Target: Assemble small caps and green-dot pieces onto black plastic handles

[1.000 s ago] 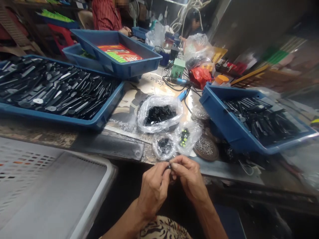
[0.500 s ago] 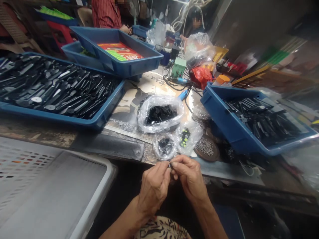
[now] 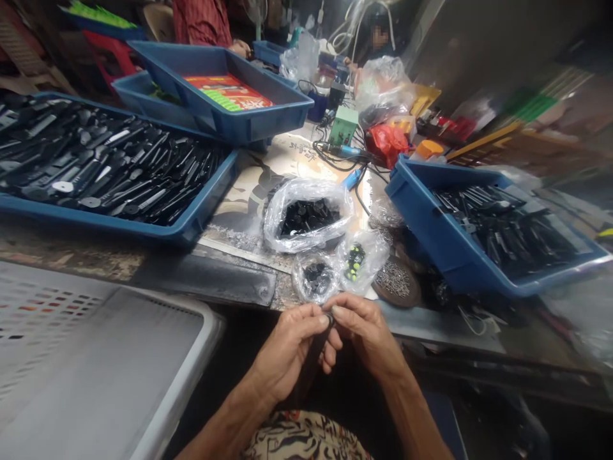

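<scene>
My left hand [image 3: 292, 348] and my right hand [image 3: 366, 335] meet just below the table's front edge. Together they grip a long black plastic part [image 3: 313, 358] that runs down between them. The fingertips of both pinch its top end, where a small dark piece sits. Just beyond the hands lie a small clear bag of black pieces [image 3: 315, 278] and a bag with green-dotted pieces [image 3: 357, 260]. A larger bag of black parts [image 3: 306, 215] lies further back.
A wide blue tray of black parts [image 3: 189, 227] sits at left, another blue tray [image 3: 431, 246] at right. Stacked blue trays [image 3: 268, 124], cables and a green box [image 3: 343, 126] stand behind. A white perforated crate [image 3: 96, 358] is at lower left. A person in red sits at the far side.
The hands have shifted slightly; the long black part now shows more clearly between them. The view has tilted a little downward.
</scene>
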`<state>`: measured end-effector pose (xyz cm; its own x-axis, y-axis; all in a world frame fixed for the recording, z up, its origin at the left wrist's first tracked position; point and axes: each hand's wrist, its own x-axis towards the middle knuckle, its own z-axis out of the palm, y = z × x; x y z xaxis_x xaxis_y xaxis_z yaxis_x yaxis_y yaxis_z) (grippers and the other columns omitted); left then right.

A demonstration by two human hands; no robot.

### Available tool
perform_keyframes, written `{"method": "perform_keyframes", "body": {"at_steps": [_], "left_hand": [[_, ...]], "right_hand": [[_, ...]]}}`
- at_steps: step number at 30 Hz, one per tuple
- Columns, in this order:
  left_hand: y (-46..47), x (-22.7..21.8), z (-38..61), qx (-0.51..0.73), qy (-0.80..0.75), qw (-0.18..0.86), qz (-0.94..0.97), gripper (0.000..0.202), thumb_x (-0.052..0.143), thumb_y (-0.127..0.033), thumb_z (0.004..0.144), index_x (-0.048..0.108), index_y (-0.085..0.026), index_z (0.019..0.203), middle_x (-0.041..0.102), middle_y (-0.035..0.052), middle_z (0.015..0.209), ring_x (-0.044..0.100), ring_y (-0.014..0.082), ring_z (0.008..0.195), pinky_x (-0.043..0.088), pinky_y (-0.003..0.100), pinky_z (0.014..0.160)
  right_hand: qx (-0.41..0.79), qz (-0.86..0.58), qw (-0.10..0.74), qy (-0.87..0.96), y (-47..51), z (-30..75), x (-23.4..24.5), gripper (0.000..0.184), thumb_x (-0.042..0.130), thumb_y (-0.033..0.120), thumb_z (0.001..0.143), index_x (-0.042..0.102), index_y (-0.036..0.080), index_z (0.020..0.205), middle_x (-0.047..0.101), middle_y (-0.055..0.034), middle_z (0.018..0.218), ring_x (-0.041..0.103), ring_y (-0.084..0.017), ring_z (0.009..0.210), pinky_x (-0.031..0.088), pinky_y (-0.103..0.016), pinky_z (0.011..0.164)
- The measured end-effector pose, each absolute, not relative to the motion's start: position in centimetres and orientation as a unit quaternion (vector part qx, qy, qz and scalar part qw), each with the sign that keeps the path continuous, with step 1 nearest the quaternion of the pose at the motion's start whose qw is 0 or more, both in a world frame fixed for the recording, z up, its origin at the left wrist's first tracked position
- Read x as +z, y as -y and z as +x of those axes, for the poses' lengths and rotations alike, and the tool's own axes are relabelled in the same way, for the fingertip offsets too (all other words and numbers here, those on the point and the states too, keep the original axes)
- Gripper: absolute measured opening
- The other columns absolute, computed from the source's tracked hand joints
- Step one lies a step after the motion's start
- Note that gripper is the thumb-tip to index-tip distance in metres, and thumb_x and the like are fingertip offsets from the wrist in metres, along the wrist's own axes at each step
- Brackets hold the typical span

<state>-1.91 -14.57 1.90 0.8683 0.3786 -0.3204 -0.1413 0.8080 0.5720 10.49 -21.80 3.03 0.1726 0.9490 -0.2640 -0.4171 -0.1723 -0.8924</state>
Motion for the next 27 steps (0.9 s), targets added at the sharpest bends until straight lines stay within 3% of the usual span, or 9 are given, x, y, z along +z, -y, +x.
{"method": "perform_keyframes", "body": {"at_steps": [7, 14, 19, 27], "left_hand": [[14.6, 1.9, -1.5, 0.115, -0.227, 0.945, 0.207, 0.006, 0.056, -0.014, 0.076, 0.055, -0.009, 0.073, 0.064, 0.0070, 0.060, 0.057, 0.0122, 0.043, 0.047, 0.021, 0.042], [15.1, 1.9, -1.3, 0.086, -0.252, 0.951, 0.155, 0.007, 0.052, -0.014, 0.080, 0.056, -0.009, 0.078, 0.065, 0.0088, 0.064, 0.059, 0.0134, 0.047, 0.048, 0.022, 0.046], [15.3, 2.1, -0.9, 0.094, -0.257, 0.952, 0.139, 0.013, 0.048, -0.013, 0.082, 0.059, -0.006, 0.078, 0.063, 0.0088, 0.064, 0.058, 0.0128, 0.048, 0.047, 0.022, 0.046], [15.2, 2.9, -0.7, 0.120, -0.296, 0.937, 0.142, 0.012, 0.047, -0.010, 0.081, 0.057, -0.009, 0.075, 0.061, 0.0062, 0.062, 0.054, 0.0104, 0.046, 0.044, 0.020, 0.044]], "right_hand": [[0.585, -0.495, 0.592, 0.249, 21.7, 10.4, 2.7, 0.016, 0.056, 0.029, 0.082, 0.058, 0.014, 0.083, 0.056, 0.0021, 0.047, 0.058, -0.015, 0.039, 0.043, -0.023, 0.040], [0.528, -0.545, 0.610, 0.226, 21.5, 10.3, 2.5, 0.015, 0.061, 0.025, 0.076, 0.059, 0.012, 0.067, 0.050, 0.0045, 0.040, 0.041, -0.004, 0.033, 0.025, -0.014, 0.034], [0.536, -0.540, 0.614, 0.212, 21.4, 10.2, 2.5, 0.018, 0.063, 0.025, 0.074, 0.056, 0.013, 0.063, 0.049, 0.0052, 0.039, 0.041, -0.005, 0.030, 0.027, -0.013, 0.031], [0.532, -0.533, 0.629, 0.193, 21.4, 9.5, 2.4, 0.017, 0.064, 0.030, 0.077, 0.057, 0.015, 0.072, 0.045, 0.0081, 0.042, 0.042, -0.007, 0.030, 0.041, -0.019, 0.028]]}}
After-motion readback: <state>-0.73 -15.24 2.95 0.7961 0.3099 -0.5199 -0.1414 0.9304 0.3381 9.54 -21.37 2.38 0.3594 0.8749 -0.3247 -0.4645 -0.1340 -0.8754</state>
